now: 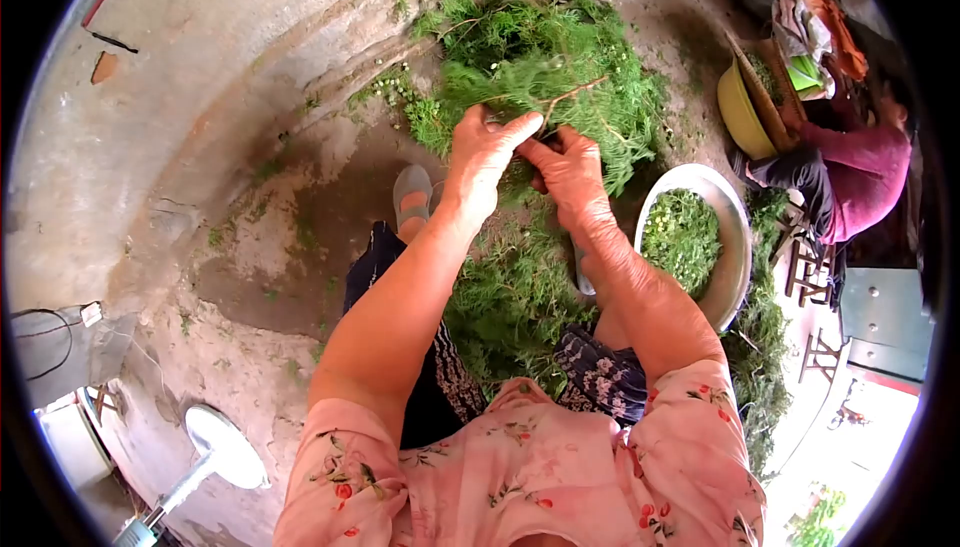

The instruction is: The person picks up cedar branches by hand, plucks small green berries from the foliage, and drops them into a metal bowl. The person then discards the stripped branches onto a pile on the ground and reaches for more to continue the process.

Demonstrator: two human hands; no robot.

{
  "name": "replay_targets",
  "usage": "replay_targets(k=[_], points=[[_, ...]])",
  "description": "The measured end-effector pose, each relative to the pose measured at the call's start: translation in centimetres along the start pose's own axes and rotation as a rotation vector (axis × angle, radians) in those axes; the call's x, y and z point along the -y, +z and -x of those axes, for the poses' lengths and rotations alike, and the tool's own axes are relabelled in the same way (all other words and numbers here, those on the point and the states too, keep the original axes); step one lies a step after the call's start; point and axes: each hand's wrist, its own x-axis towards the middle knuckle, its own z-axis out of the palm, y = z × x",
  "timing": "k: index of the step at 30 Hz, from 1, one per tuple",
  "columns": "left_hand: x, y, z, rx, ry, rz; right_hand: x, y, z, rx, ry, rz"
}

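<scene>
Both my hands are raised in front of me, close together over a large heap of cut green branches (600, 57). A leafy branch (560, 97) with a thin brown stem is held between them. My left hand (480, 152) pinches it with the thumb toward the right. Beside it, my right hand (568, 172) has its fingers curled in at the stem's lower end. More feathery greenery (520, 292) lies on the ground between my legs. To the right stands a metal basin (738, 237) holding small stripped green sprigs (683, 237).
At the right, a person in a pink top (865, 172) sits on a low stool by a yellow tub (742, 112) and a woven basket (765, 97). Stripped branches (760, 347) lie beyond the basin. A fan (225, 444) stands lower left. A wall (230, 47) curves along the left.
</scene>
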Motion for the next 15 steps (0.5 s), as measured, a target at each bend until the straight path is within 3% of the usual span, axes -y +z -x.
replay_targets(k=[3, 9, 10, 11, 12, 15], points=[[-0.1, 0.0, 0.1, -0.082, -0.007, -0.038, -0.8, 0.5, 0.4, 0.047, 0.001, 0.000], [-2.1, -0.7, -1.3, -0.147, 0.181, -0.011, 0.3, -0.5, 1.3, 0.170, 0.086, 0.073], [-2.2, -1.2, -1.8, -0.156, 0.192, -0.087, 0.8, -0.9, 1.9, 0.074, 0.035, 0.161], [-2.4, -1.5, -2.2, -0.166, 0.200, -0.162, 1.8, -1.4, 2.4, -0.011, -0.081, 0.223], [-2.6, -1.4, -2.3, -0.147, 0.213, -0.157, 0.6, -1.8, 1.5, -0.204, -0.472, 0.296], [-3.1, -2.3, -2.4, -0.060, 0.253, -0.322, 2.3, -3.8, -0.2, -0.467, -0.878, 0.571]])
